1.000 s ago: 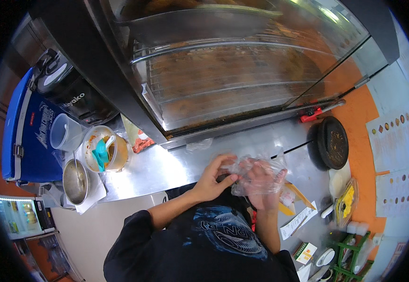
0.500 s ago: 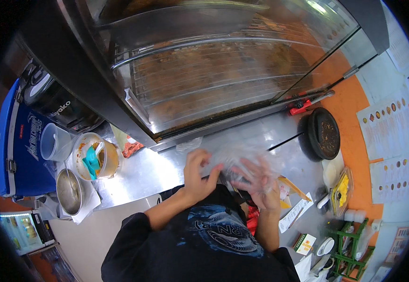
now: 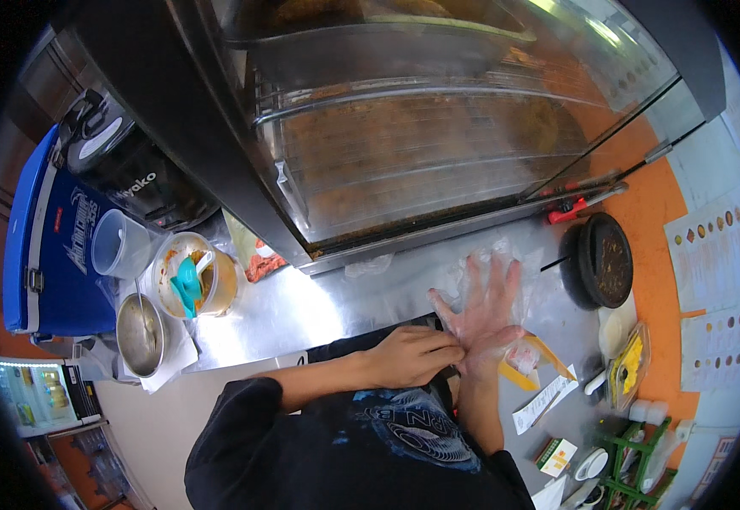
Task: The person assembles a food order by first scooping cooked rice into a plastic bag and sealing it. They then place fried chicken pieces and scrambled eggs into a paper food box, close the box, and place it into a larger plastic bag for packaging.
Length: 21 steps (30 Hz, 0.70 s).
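A clear plastic glove [image 3: 526, 270] covers my right hand [image 3: 482, 316], its loose film standing out past the fingertips. That hand is open, fingers spread, above the steel counter [image 3: 302, 319]. At the right wrist, my left hand [image 3: 414, 357] is closed with its fingertips on the glove's cuff. The left hand itself is bare. Just beyond the gloved hand, a crumpled bit of clear plastic [image 3: 370, 266] lies by the base of the glass display cabinet [image 3: 421, 238].
On the left stand a tub [image 3: 227, 285] with a teal scoop [image 3: 186, 286], a metal bowl [image 3: 139, 347], a clear container [image 3: 120, 246] and a blue cooler box [image 3: 32, 229]. Rightward are a dark round stone mortar [image 3: 612, 263], a paper slip [image 3: 544, 399] and a green rack [image 3: 629, 450].
My left hand has moved from beside the right fingers to the right wrist. The glove has gone further down over the right hand, whose fingers now spread upward. The view has shifted slightly.
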{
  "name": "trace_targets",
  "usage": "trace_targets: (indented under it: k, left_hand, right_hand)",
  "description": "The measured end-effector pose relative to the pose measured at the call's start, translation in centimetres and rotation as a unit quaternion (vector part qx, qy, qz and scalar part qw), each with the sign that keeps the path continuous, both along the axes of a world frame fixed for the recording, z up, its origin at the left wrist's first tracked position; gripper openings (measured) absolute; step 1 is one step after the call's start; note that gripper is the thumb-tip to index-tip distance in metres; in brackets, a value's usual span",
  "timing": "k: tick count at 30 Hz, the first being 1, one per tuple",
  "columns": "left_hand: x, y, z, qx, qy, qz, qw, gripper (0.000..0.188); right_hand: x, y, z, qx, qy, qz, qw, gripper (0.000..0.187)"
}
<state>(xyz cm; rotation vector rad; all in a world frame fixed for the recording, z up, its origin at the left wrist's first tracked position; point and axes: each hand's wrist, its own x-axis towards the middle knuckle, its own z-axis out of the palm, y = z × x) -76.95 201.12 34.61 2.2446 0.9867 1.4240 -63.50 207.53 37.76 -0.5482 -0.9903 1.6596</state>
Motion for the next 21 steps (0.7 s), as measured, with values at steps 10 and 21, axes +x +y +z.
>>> trace_targets:
  k: [10,21]
  left_hand:
    - [-2.9,-1.0,-1.3,0.009,0.084,-0.075,0.994,0.031]
    - [-4.6,-2.3,-3.3,0.000,0.020,0.106,0.994,0.025]
  right_hand:
    - [-2.1,-0.3,-0.4,0.173,-0.291,-0.013,0.941,0.051]
    - [-9.5,2.2,2.8,0.446,-0.271,-0.097,0.847,0.038]
